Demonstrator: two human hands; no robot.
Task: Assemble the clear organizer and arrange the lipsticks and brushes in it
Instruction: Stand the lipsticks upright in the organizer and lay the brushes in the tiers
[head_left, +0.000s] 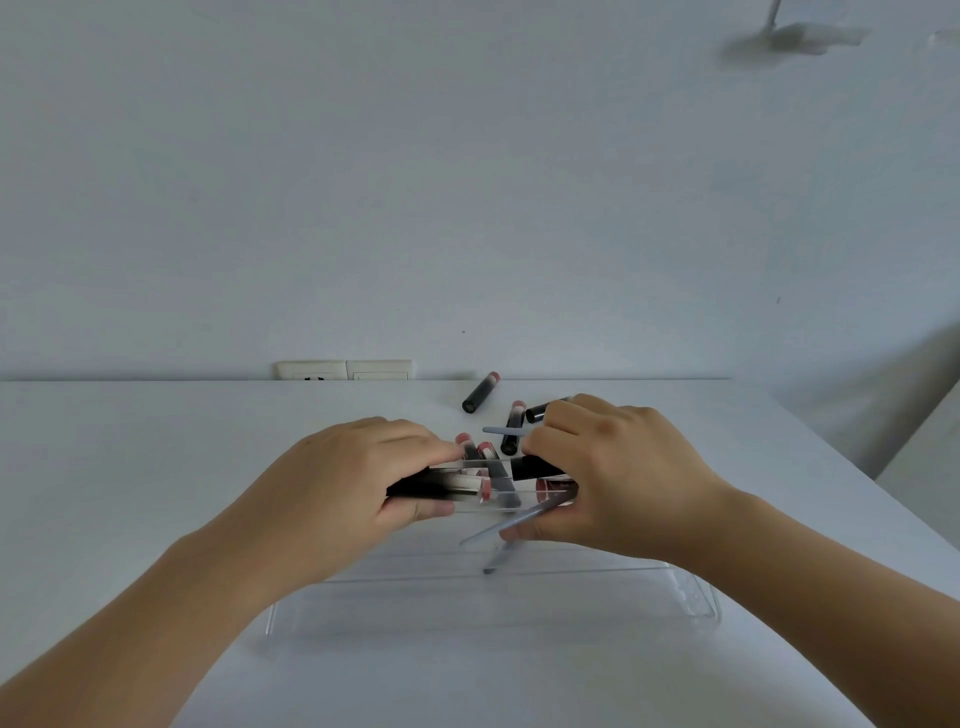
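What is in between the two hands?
In the head view, a small clear organizer piece with lipsticks in it sits between the left hand and right hand, which both hold it.

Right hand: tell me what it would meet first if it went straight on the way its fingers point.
The right hand points left, toward the left hand. First in line is probably the clear insert with lipsticks, which both hands already grip. Depth is hard to judge.

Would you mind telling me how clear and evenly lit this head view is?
Head view: soft, even light with faint shadows; wide-angle bending at the edges; the clear organizer tray nearly vanishes against the white table; a blurred smudge sits top right.
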